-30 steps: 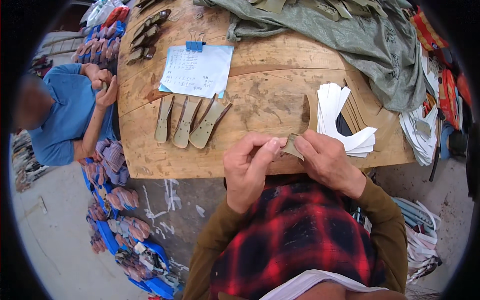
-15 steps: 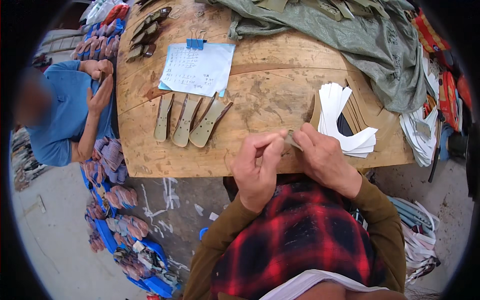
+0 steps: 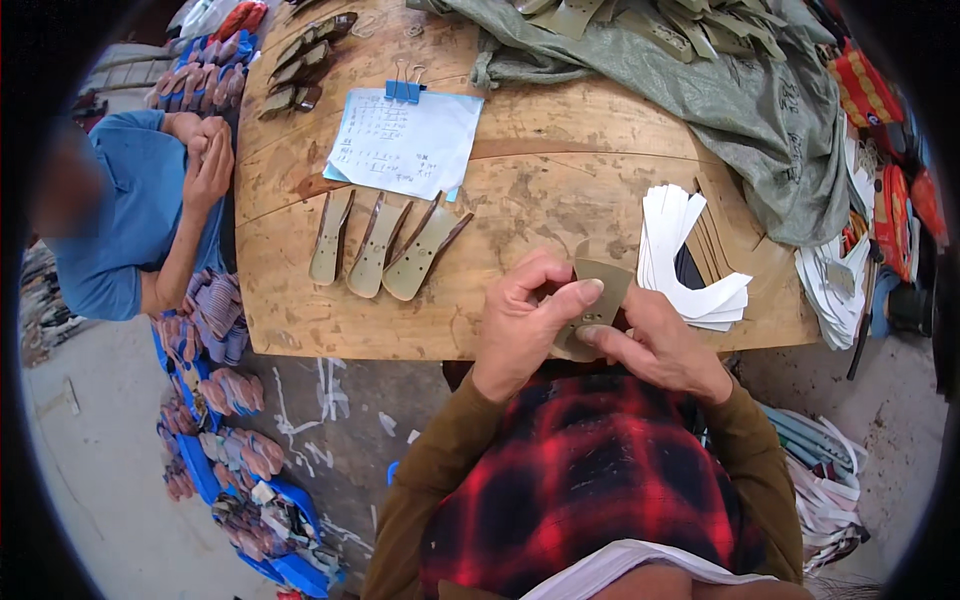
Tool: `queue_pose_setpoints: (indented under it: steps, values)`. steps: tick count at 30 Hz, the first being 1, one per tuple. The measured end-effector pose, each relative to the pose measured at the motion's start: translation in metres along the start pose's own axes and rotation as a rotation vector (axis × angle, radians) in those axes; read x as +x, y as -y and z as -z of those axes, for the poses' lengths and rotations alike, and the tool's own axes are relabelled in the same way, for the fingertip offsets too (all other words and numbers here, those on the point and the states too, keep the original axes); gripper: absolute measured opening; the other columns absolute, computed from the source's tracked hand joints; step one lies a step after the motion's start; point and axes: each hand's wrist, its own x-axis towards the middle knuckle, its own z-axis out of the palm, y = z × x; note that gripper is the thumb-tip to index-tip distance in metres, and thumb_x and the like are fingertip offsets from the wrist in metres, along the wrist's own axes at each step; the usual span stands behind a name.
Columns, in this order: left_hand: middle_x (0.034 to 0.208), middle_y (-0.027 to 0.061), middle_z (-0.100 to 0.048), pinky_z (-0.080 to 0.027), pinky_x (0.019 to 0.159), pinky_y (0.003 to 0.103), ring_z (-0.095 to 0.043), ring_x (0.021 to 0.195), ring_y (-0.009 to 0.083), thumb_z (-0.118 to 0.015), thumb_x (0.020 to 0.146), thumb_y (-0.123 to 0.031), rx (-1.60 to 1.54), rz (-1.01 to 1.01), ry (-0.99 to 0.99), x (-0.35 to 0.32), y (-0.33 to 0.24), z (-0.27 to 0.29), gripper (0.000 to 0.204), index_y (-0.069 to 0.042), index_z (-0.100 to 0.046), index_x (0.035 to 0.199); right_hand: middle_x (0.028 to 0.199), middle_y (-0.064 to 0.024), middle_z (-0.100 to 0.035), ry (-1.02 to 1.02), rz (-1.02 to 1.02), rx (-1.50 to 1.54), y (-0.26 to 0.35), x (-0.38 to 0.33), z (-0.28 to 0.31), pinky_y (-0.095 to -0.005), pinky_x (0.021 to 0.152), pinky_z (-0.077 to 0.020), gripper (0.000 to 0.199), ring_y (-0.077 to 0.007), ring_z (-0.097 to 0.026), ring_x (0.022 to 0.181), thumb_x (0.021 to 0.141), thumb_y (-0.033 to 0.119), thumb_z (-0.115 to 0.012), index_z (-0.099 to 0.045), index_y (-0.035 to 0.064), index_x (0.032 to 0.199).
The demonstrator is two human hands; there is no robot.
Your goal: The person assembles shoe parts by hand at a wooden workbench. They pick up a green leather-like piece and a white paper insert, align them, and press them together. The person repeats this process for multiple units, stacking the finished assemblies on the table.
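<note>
head view: looks down on a wooden bench (image 3: 540, 165), the wearer at its near edge.
left hand (image 3: 525, 315): grasping the olive piece (image 3: 608, 283) – thumb across its upper face, fingers curled and partly hidden, presumably to pinch it from both sides.
right hand (image 3: 670, 345): grasping the same piece, thumb on its lower part by the small holes, likely to steady that end; the other fingers are mostly hidden.
olive piece: at the bench's near edge, right of that edge's middle, broad end pointing away; whether it touches the wood i cannot tell.
white pieces (image 3: 662, 250): overlapping by the near right corner, just beyond the right hand, perhaps for an easy reach.
three fanned pieces (image 3: 368, 262): inward from the near left corner, spread as if to tell each apart.
paper (image 3: 410, 145): farther back, toward the left edge.
blue clip (image 3: 402, 92): on the paper's far side, probably holding sheets together.
dark curved pieces (image 3: 300, 65): lined up near the far left.
green sack (image 3: 640, 95): draped across the far right – loose olive pieces (image 3: 675, 30) lie on it, maybe gathered there.
</note>
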Motion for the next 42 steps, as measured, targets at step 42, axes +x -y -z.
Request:
queue_pose_setpoints:
  steps: [42]
  values:
    - [0.112, 0.0186, -0.06, -0.057, 0.075, 0.033, -0.064, 0.097, 0.0277, -0.081, 0.076, -0.006, 0.856, -0.792, 0.024, -0.006, -0.007, 0.028, 0.045, -0.003, -0.059, 0.116, 0.113, -0.0082, -0.063, -0.169, -0.025, 0.328, -0.021, 0.011, 0.005, -0.0268, 0.089, -0.0485, 0.039, -0.0144, -0.061, 0.101, 0.097, 0.019, -0.062, -0.055, -0.0036, 0.127]
